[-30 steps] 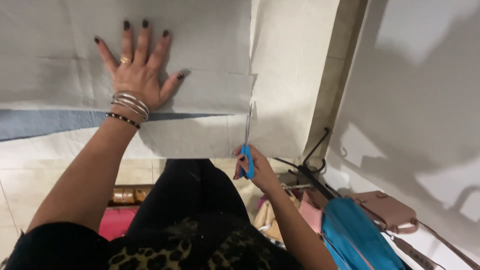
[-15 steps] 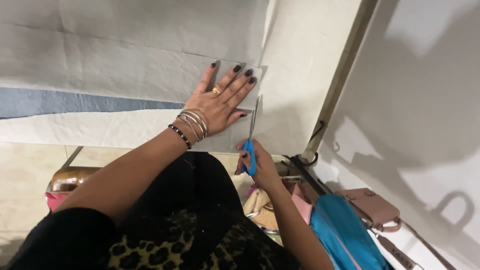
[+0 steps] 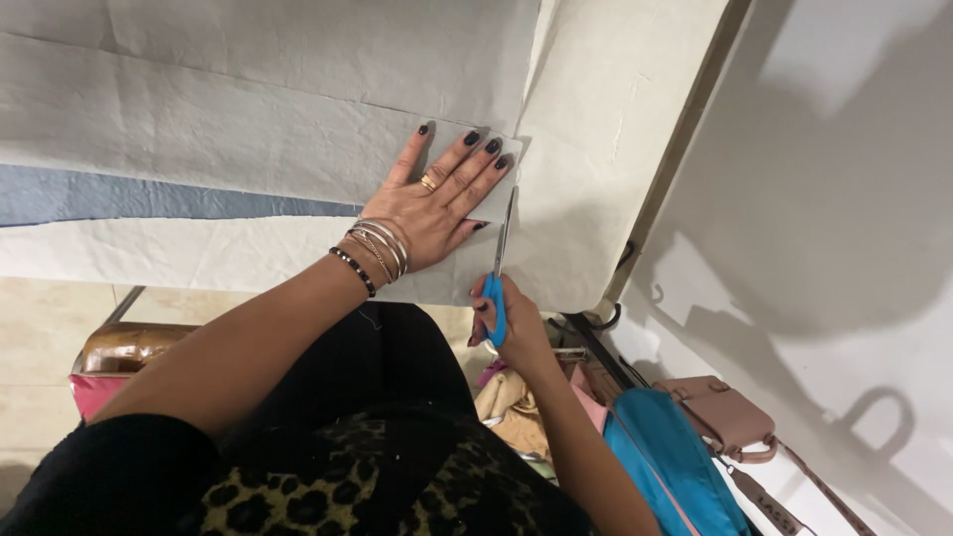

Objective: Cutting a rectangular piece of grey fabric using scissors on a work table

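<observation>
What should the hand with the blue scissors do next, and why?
Probably close the blades and ease the scissors a little further up the white fabric. The right hand holds the blue handles at the table edge, the blades lie partway into the cloth, and the left hand presses the fabric flat right beside the cut, with uncut cloth ahead.

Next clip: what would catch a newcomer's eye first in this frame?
The left hand, with dark nails, a gold ring and bangles, is pressed flat on pale grey fabric spread over the table. Just right of it, the right hand works blue-handled scissors up into the fabric's edge. At lower right, a bright blue bag lies beside a pink purse.
</observation>
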